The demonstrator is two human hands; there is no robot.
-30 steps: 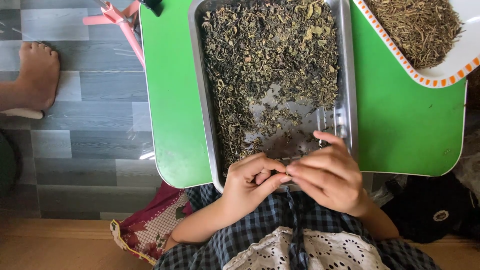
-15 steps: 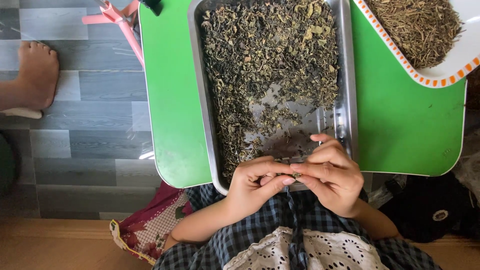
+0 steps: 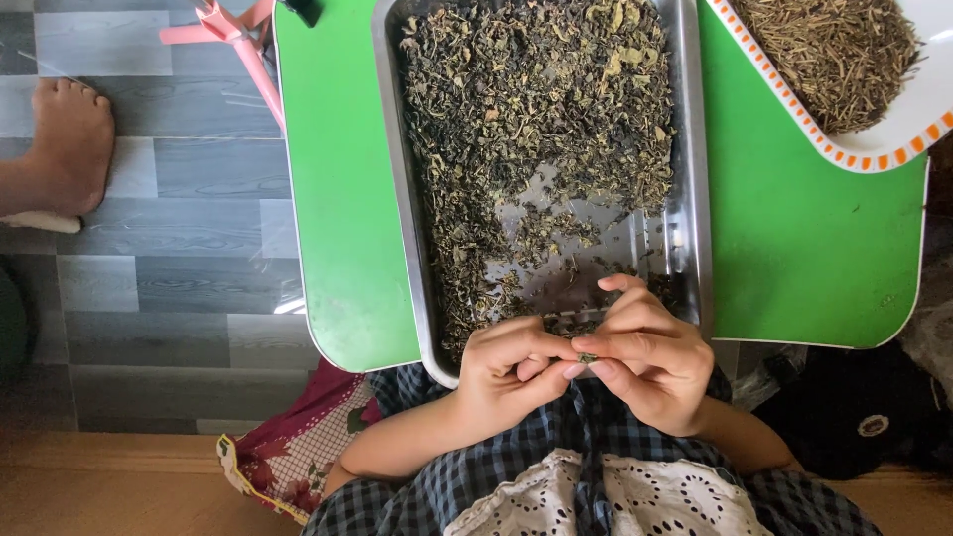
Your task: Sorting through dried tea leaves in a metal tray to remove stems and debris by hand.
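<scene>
Nearby, metal tray (image 3: 407, 248), white bowl (image 3: 923, 109), bare foot (image 3: 69, 149)

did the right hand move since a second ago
Yes. The right hand has slid down off the metal tray, toward the body, meeting the left hand over a small leaf bit.

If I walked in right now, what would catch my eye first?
Probably the long metal tray heaped with dried leaves, lying on a bright green table. At its near end the left hand and right hand pinch a tiny leaf bit together.
</scene>
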